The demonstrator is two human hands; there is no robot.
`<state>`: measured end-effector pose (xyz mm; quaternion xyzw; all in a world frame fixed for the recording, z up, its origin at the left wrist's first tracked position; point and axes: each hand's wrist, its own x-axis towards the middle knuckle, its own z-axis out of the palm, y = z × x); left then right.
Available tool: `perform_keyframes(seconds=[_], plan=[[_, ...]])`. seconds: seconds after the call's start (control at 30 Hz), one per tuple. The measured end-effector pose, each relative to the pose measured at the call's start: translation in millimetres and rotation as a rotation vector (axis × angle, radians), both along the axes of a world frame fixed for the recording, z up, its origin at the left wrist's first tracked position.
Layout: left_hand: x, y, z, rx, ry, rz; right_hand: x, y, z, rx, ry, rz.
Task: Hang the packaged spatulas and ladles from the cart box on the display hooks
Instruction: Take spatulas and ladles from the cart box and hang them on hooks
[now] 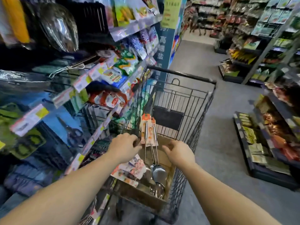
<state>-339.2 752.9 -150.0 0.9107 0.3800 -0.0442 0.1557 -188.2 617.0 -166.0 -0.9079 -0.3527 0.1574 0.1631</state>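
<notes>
1. Head view, far left: a display rack [48, 65] carries hanging packaged utensils, among them a large steel ladle bowl [59, 28] in clear wrap and a carded pair of scissors [73, 132]. The picture is blurred here.
2. Right of the rack: shelves [128, 51] hold snack packets behind price-tag strips.
3. Left hand [124, 147]: reaches over the cart's left side, fingers curled at the lower left edge of the orange backing cards. Whether it actually pinches them cannot be told.
4. Packaged utensils [148, 132]: a bunch with orange cards uppermost and steel handles running down, upright above the cardboard box [146, 194]. Their spatula and ladle heads lie low in the box.
5. More carded packages [129, 171] lie flat on the box's left side, under the left wrist.
6. Right hand [179, 152]: just right of the steel handles, fingers loosely curled, holding nothing, apart from the bunch.
7. Shopping cart [183, 75]: wire basket containing the box.
8. Far right: low shelves [267, 140] of packaged goods across the aisle.
</notes>
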Motion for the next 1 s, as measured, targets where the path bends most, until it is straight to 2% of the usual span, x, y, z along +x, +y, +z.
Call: perform_keyframes(seconds=[0.3,0.43,0.83,1.0], plan=[[78,25,-88,-0.148,0.106,0.182,108,52,-91,-0.140,0.240,0.122],[94,28,-130,-0.239,0.095,0.290,140,75,-136,-0.204,0.247,0.174],[107,63,-239,-0.231,0.025,0.343,111,151,-303,-0.242,0.544,0.139],[98,70,-264,-0.189,0.002,0.307,96,182,-343,-0.138,0.645,0.094]])
